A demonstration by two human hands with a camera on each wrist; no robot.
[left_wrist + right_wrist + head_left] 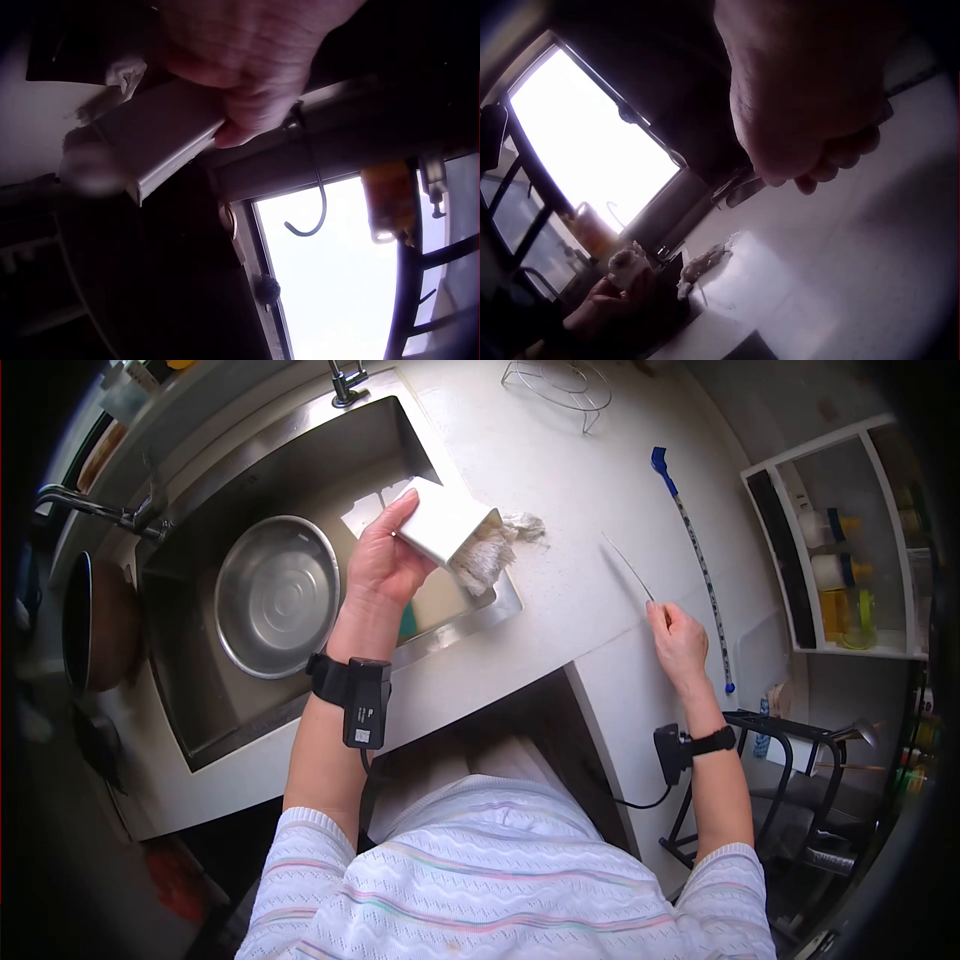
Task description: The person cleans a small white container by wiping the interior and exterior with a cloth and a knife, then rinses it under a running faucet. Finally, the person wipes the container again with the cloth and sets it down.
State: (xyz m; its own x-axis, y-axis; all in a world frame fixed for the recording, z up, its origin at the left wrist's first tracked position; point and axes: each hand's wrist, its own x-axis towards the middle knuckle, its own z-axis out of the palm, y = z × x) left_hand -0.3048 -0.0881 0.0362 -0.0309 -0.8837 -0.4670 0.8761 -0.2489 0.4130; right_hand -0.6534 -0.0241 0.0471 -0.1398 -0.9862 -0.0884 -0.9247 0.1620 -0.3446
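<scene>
Over the sink's right edge, my left hand [380,555] grips a white, open-ended rectangular box [445,520], thumb on its upper face. Greyish-white fluffy material [487,563] sticks out of the box's end; the left wrist view shows the box [161,124] from below with this fluff [94,166] blurred. A smaller, similar clump [526,528] lies on the counter just beyond. Above the counter to the right, my right hand [680,642] pinches a thin, pale stick-like tool [628,568] by its near end, the tip pointing up and left toward the clump.
A round steel basin [325,610] sits in the sink [165,660]. On the counter [600,490] lie a long patterned rod with blue ends [700,550] and a wire rack [565,400]. A shelf unit [790,550] stands right, a black metal frame [790,735] below it.
</scene>
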